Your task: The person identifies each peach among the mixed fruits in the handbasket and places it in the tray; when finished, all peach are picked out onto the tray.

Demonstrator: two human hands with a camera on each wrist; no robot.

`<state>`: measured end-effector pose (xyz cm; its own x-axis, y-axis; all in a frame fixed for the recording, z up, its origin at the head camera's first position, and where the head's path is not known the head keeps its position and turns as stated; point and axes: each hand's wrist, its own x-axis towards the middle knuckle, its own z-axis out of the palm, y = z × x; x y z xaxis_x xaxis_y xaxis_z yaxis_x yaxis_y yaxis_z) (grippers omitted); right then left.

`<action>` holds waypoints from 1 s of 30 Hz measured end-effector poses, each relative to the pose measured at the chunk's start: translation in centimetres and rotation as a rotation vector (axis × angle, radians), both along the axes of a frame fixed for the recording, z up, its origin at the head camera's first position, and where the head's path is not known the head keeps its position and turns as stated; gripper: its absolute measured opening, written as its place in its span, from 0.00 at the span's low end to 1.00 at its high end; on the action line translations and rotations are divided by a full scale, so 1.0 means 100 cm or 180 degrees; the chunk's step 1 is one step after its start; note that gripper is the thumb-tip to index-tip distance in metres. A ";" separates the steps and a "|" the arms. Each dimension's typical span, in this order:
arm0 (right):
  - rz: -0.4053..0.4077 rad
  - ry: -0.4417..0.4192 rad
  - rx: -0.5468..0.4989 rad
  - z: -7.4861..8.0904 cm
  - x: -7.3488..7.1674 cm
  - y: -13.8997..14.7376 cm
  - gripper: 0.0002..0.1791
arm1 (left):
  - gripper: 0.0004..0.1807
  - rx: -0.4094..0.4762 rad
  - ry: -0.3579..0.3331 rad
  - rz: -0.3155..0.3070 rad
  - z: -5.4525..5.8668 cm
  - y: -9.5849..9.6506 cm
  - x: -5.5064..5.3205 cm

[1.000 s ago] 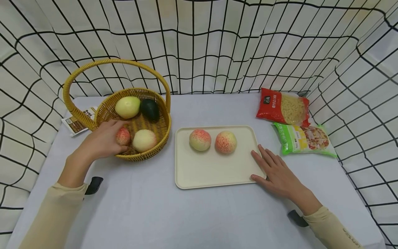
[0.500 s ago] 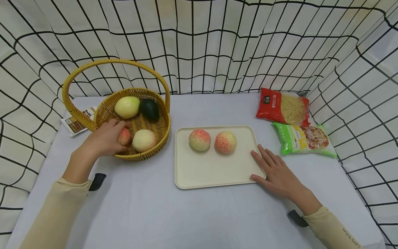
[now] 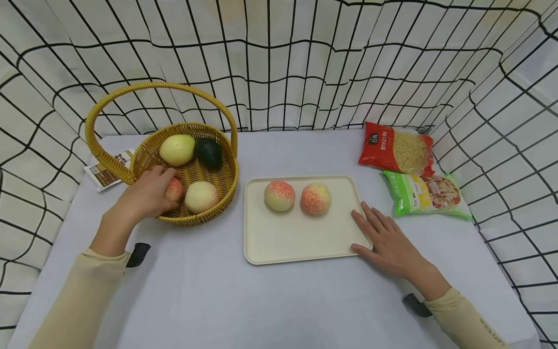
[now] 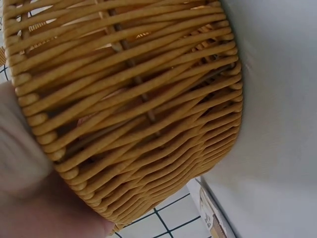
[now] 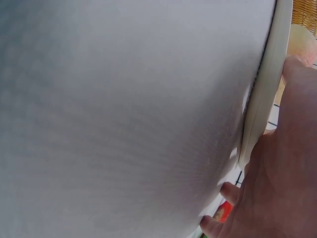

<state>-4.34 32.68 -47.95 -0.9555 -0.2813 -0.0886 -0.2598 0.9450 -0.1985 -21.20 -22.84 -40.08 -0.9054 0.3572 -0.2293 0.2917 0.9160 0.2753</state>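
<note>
The reddish peach (image 3: 175,190) was held by the L hand (image 3: 148,193), its fingers being curled about the fruit inside the yellow wicker basket (image 3: 196,221), in the near L part; the underside of the grip was hidden. In the same basket, a pale peach (image 3: 202,197) was placed to the R of it, and behind them were seen a yellow fruit (image 3: 177,150) and a dark green fruit (image 3: 208,153), side by side. The R hand (image 3: 388,242) was laid, w/ fingers spread wide, at the R edge of the cream tray (image 3: 301,240), nothing being grasped. Toward the far side of the tray, 2 speckled peaches (image 3: 279,196) were set, near each other but apart.

On the red bag (image 3: 396,149), a black label w/ light Chinese chars. was shown, and beside it a line of smaller chars., too small to be read w/ certainty. On the green bag (image 3: 429,194), just in front, light chars. were printed along the L end, also illegible, & a food photo toward the R. On the flat packet (image 3: 106,174), partly covered by the basket, brown & white print was seen, its text unreadable. Dark lettering on the R sleeve (image 3: 462,315) was too blurred for reading. Everything was carried by the white-covered bench (image 3: 209,291).
</note>
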 end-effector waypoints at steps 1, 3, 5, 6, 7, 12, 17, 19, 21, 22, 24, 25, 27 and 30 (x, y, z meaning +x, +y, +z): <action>0.0000 -0.0001 0.0001 0.000 0.000 0.000 0.48 | 0.36 0.0011 0.0002 0.0000 0.000 0.000 0.000; 0.0002 0.0003 0.0005 0.000 -0.001 0.000 0.48 | 0.36 0.0061 0.0003 0.0011 -0.001 -0.001 0.000; 0.0005 0.0001 0.0003 -0.001 -0.001 0.000 0.48 | 0.36 0.0118 0.0019 0.0024 -0.001 -0.001 0.001; 0.0003 -0.0004 0.0003 -0.001 -0.001 0.000 0.48 | 0.36 0.0153 0.0036 0.0030 -0.001 -0.001 0.001; 0.0003 -0.0003 0.0004 -0.001 -0.001 0.000 0.48 | 0.35 0.0187 0.0063 0.0034 -0.001 -0.001 0.001; 0.0008 0.0006 0.0011 -0.001 -0.002 0.000 0.48 | 0.36 0.0366 0.0219 0.0056 -0.002 -0.002 0.003; 0.0010 0.0013 0.0018 -0.001 -0.002 0.001 0.48 | 0.38 0.0606 0.0404 0.0120 -0.002 -0.002 0.003; 0.0006 0.0008 0.0012 0.000 -0.001 0.001 0.48 | 0.39 0.0728 0.0466 0.0164 -0.002 -0.001 0.003; 0.0001 -0.0001 0.0010 0.000 -0.001 0.001 0.48 | 0.38 0.0839 0.0513 0.0211 -0.002 -0.001 0.002; -0.0002 -0.0004 0.0011 0.000 -0.001 0.001 0.48 | 0.38 0.0886 0.0527 0.0230 -0.002 -0.001 0.002; -0.0007 -0.0015 0.0007 0.000 -0.001 0.000 0.48 | 0.39 0.0957 0.0566 0.0260 -0.002 -0.002 0.003; -0.0009 -0.0019 0.0010 0.000 0.000 0.000 0.48 | 0.39 0.0988 0.0597 0.0266 -0.002 -0.002 0.003; -0.0016 -0.0028 0.0013 0.000 0.000 0.000 0.48 | 0.39 0.1068 0.0648 0.0276 -0.002 -0.002 0.004; -0.0022 -0.0032 0.0013 0.000 0.000 0.000 0.48 | 0.40 0.1208 0.0735 0.0250 0.000 -0.002 0.006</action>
<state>-4.36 32.66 -47.92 -0.9565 -0.2742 -0.0993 -0.2512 0.9476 -0.1973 -20.58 -23.03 -40.09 -0.9452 0.3053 0.1161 0.3187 0.7845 0.5320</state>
